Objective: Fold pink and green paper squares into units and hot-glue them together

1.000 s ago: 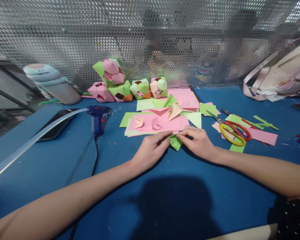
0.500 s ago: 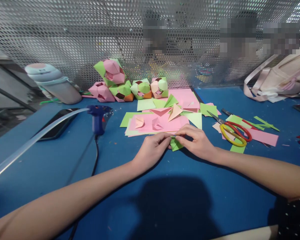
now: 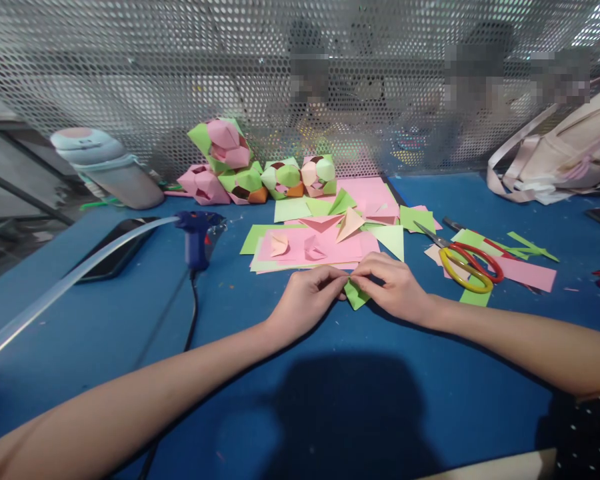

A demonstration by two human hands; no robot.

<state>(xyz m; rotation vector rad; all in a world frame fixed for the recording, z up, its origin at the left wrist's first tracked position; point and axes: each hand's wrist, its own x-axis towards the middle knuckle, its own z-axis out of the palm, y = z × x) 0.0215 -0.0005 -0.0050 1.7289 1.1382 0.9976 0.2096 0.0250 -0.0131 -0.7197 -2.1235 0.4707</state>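
A small piece of folded green paper [image 3: 357,295] is pinched between both hands, low over the blue table [image 3: 260,407]. My left hand [image 3: 307,300] has thumb and fingers closed on its upper left edge. On its upper right, my right hand [image 3: 393,287] grips it the same way; the fingertips of the two hands nearly meet and cover the top of the paper. Just beyond them lie stacked pink sheets [image 3: 340,248], with a folded peach piece [image 3: 351,225] and a small folded pink piece [image 3: 314,248] on top.
Scissors [image 3: 467,267] with red and yellow handles lie on paper scraps at right. A blue glue gun [image 3: 196,240] with a clear stick and black cord stands left, near a phone [image 3: 117,250]. Behind are paper balls [image 3: 243,180], a bottle [image 3: 113,167] and a perforated metal screen [image 3: 220,73].
The green paper has tilted and come slightly nearer to me, its lower corner now pointing down. Both hands have shifted a little with it and keep their pinch.
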